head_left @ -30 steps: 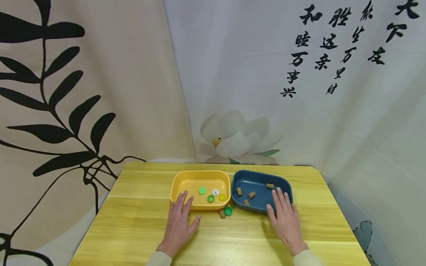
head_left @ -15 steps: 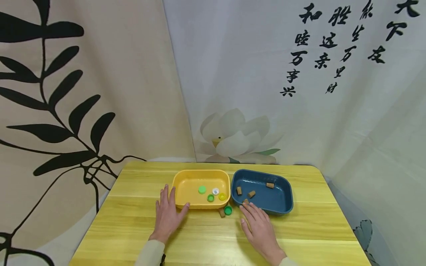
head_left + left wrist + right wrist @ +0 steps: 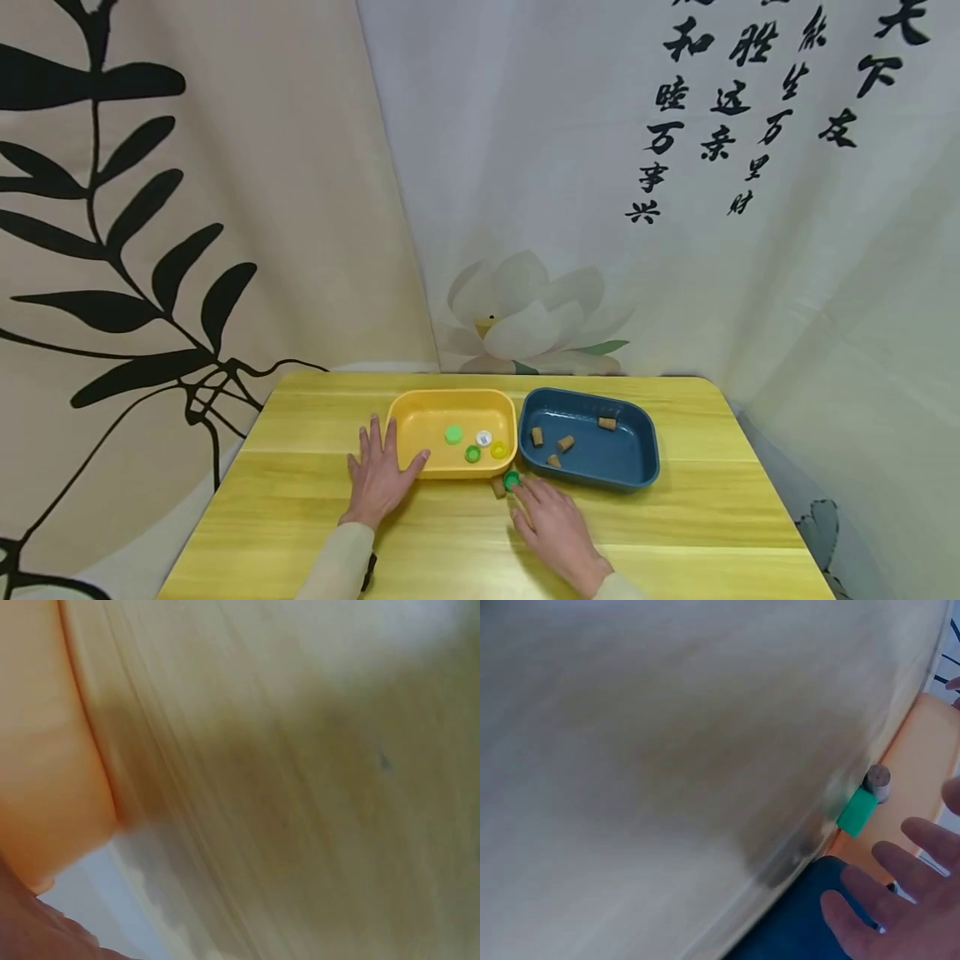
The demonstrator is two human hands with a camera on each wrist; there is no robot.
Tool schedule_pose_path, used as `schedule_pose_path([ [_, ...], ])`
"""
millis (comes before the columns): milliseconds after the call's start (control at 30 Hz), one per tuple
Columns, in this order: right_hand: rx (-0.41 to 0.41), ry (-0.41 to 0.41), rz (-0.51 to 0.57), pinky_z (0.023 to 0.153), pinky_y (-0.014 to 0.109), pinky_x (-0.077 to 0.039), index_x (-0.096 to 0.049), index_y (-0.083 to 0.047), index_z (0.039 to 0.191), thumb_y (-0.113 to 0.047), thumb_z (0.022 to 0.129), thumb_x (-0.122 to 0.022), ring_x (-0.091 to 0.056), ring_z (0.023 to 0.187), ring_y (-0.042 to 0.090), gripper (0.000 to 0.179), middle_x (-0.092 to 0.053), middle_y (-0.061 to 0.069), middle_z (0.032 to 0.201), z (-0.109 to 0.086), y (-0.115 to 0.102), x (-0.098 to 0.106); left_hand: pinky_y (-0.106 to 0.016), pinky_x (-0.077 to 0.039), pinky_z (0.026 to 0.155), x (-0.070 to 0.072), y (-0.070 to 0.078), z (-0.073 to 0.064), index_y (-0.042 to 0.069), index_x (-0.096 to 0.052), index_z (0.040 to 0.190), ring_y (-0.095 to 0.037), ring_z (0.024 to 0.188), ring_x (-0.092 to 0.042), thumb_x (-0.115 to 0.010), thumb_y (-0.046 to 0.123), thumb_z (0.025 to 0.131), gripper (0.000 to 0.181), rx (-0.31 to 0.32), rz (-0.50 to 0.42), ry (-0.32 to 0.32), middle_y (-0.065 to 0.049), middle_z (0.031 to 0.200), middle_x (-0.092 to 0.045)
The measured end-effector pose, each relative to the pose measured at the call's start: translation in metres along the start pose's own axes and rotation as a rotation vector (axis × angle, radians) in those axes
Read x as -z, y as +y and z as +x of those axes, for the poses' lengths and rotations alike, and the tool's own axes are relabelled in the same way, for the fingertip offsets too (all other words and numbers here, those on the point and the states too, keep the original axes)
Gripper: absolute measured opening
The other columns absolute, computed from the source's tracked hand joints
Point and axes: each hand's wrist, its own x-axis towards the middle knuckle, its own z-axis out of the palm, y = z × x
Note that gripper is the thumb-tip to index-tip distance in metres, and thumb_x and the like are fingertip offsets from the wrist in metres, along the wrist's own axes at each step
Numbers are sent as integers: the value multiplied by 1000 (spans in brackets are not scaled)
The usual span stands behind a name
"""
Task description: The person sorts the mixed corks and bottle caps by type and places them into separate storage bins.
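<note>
My left hand (image 3: 377, 483) lies with spread fingers at the left front corner of the yellow tray (image 3: 423, 414). In the head view, the fingertips of my right hand (image 3: 557, 530) are right at a green bottle cap (image 3: 512, 480) on the table. The right wrist view has these fingers loosely spread, with the green cap (image 3: 857, 812) beyond them and nothing gripped. A brown cork (image 3: 498, 487) sits beside the cap, against the yellow tray's front. Inside that tray are several caps, among them a white one (image 3: 483, 437) and a yellow one (image 3: 498, 450).
To the right of the yellow tray stands a dark blue tray (image 3: 618, 457) holding several cork pieces, one of them a cork (image 3: 607, 423) near its back wall. Both are on a wood-grain table (image 3: 720, 500), with printed curtains (image 3: 300, 208) behind it.
My right hand has moved left and toward me, from the blue tray's right front to the green cap. My left hand has shifted left along the yellow tray.
</note>
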Motion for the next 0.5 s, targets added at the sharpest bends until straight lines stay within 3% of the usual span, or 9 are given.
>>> schedule_pose_path([
  [333, -39, -176, -53, 94, 59, -52, -57, -14, 150, -36, 102, -64, -53, 136, 38, 53, -46, 12, 159, 15, -8, -12, -84, -10, 110, -4, -1, -1, 3, -18, 165, -52, 154, -4, -48, 75, 96, 105, 11, 8, 9, -24, 171, 0],
  [500, -42, -200, -68, 95, 62, -51, -55, -13, 151, -36, 102, -64, -53, 135, 39, 55, -46, 13, 159, 19, -9, -13, -85, -14, 108, -4, 0, -1, 1, -21, 164, -52, 154, -12, -52, 72, 96, 103, -3, 11, 40, -25, 170, -8],
])
